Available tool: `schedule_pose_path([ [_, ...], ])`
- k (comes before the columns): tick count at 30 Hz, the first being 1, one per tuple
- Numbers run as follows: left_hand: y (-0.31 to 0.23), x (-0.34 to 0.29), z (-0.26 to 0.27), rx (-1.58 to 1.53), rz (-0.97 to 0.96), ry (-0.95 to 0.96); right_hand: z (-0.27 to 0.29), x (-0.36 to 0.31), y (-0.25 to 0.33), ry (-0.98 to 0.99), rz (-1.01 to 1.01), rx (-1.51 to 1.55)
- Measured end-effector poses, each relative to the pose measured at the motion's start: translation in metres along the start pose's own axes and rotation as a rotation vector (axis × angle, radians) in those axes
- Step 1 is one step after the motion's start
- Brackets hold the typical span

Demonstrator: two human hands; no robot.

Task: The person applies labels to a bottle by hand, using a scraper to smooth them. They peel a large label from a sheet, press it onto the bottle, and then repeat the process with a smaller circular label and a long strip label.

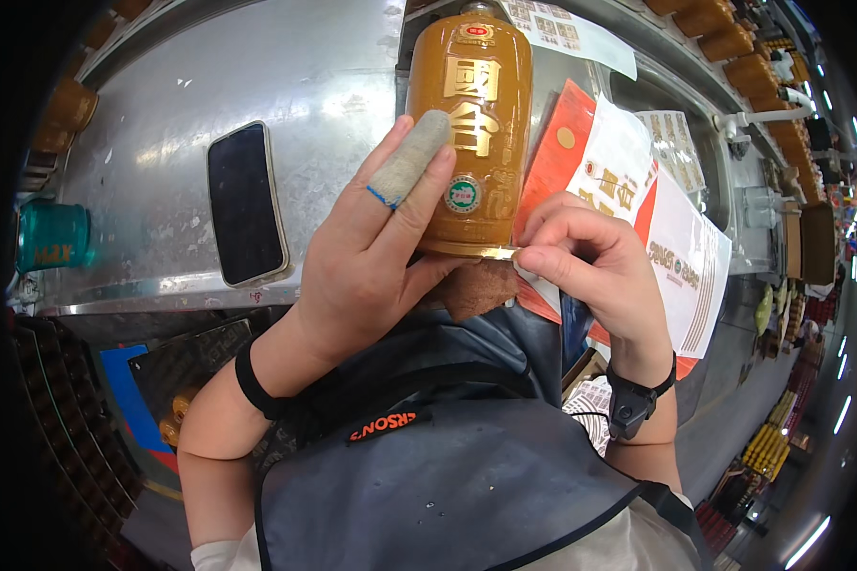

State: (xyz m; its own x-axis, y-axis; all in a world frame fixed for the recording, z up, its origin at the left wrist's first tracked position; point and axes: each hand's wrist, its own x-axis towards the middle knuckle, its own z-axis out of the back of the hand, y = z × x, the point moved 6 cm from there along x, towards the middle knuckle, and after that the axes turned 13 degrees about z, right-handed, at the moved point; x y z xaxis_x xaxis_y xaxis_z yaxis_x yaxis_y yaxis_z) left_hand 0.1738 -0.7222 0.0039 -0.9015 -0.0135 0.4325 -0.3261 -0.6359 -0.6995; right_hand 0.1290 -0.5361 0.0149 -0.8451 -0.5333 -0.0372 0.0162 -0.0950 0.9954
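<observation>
You've got a scuffed, silver sheet-metal worktable (162, 124) in front of you, glare on top. Smooth grey floor (733, 404) shows to your right. Slim white tube lights (807, 543) glow along the far-right rim. Dark reddish-brown gridded stacks (62, 419) sit low on your left; the far-right background is too small to read.

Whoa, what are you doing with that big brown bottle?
A person's left hand, with a cloth cover on one finger, holds the bottle, its neck pointing away. The right hand has its thumb and finger at the end of a thin gold strip along the bottle's near edge. A phone lies on the metal table to the left.
</observation>
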Motion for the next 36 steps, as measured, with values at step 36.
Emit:
schedule_pose_path([
  [36,-0.004,-0.043,0.014,-0.01,-0.169,0.112,0.001,0.003,-0.032,-0.017,-0.085,0.018],
])
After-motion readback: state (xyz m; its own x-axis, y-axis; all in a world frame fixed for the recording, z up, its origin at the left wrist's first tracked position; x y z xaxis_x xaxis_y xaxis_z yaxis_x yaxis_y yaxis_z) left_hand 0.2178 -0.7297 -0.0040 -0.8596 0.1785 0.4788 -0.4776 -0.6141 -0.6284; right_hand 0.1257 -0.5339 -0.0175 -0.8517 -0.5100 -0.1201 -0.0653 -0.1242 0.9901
